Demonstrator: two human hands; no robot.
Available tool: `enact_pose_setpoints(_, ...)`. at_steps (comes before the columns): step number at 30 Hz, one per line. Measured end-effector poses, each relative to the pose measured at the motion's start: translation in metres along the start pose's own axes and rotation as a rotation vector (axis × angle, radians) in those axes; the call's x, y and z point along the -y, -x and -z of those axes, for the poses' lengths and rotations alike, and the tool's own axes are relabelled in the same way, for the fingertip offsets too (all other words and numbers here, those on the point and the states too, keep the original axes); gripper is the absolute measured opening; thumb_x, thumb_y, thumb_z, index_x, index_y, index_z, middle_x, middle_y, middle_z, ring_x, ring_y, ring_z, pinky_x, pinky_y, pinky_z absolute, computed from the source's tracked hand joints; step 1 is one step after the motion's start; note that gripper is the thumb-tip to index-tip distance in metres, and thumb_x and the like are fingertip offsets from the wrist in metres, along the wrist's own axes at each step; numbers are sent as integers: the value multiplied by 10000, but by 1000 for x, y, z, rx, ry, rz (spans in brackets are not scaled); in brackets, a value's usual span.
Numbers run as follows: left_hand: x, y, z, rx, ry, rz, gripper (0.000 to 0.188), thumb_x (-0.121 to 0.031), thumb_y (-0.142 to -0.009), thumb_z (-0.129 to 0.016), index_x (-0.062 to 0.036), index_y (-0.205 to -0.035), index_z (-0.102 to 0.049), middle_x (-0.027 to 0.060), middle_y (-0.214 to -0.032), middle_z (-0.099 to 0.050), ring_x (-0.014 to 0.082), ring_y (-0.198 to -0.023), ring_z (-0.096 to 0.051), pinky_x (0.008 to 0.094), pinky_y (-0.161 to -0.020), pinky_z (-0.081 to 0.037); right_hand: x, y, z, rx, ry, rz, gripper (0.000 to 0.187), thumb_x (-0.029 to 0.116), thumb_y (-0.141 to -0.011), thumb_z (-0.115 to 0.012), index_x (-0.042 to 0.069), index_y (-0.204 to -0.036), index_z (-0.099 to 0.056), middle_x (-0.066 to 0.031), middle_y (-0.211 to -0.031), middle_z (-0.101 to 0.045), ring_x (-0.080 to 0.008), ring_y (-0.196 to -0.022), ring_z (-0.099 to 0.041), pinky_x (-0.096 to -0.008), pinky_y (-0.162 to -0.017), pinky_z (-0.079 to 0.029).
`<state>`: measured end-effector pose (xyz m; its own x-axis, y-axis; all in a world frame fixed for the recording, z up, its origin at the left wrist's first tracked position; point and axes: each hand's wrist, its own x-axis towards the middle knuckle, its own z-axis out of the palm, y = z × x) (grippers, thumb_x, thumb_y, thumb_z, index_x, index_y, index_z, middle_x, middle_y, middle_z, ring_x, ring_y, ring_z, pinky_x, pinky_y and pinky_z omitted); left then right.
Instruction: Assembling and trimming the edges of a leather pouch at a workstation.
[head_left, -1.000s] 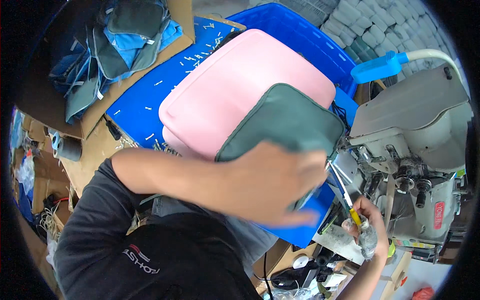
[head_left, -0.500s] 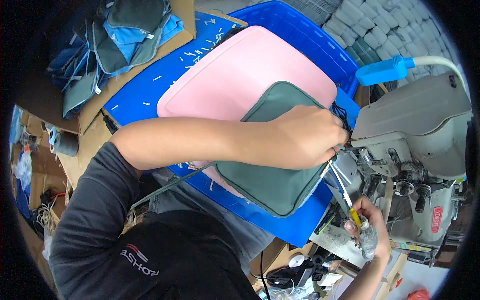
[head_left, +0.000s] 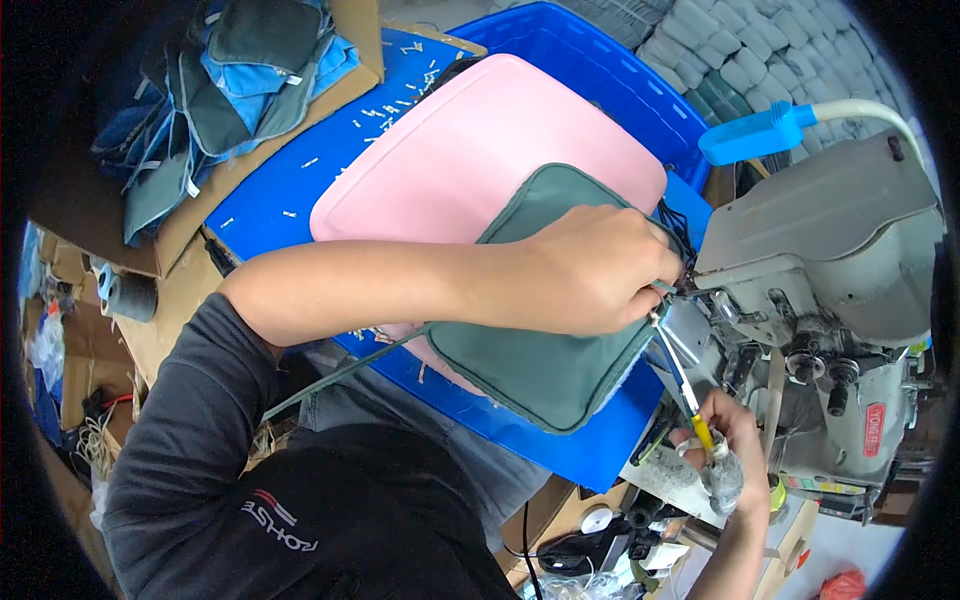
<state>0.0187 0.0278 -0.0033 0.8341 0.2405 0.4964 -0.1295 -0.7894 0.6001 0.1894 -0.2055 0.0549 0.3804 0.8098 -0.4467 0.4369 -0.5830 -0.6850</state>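
Observation:
A square grey-green padded panel (head_left: 535,365) with a corded edge lies partly over a pink board (head_left: 455,150). My left hand (head_left: 605,270) is across its right corner, fingers pinched on a narrow green binding strip (head_left: 664,287) beside the sewing machine. My right hand (head_left: 738,430) is closed round scissors (head_left: 682,372) with slim metal blades, a yellow part and a handle wrapped in greyish material. The blade tips are at the panel's edge, just below my left fingertips. Whether they touch the strip is too small to tell. A longer green strip (head_left: 350,372) trails from the panel toward my lap.
The grey sewing machine (head_left: 820,240) stands close on the right, with a blue lamp (head_left: 755,136) above. A blue bin (head_left: 600,70) is behind the blue table (head_left: 270,190), where thread scraps lie. A cardboard box (head_left: 350,60) at the far left holds stacked pads (head_left: 265,35).
The whole view has shifted slightly. The scissors have tilted a little more upright in my right hand, their tips still beside my left fingers. My left hand keeps its pinch.

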Motion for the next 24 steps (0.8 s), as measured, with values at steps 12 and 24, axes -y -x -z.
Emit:
enact_pose_setpoints(12, -2, 4, 3, 12, 6, 32, 87, -119, -835, -647, -35, -853, -658, 127, -809, -630, 332, -748, -638, 446, -665, -483, -14, 2, -1, -1, 42, 30, 505, 388, -730, -853, 85, -841, -463, 35, -671, -445, -44, -497, -423, -205, -375, -315)
enact_pose_setpoints(24, 7, 1, 0, -51, -20, -101, 101, -154, -867, -665, -53, -876, -659, 106, -872, -607, 339, -798, -625, 448, -684, -478, 4, 4, 1, 29, 10, -43, 436, 232, -703, -872, 69, -808, -482, 29, -706, -480, -79, -663, -414, -245, -573, -334)
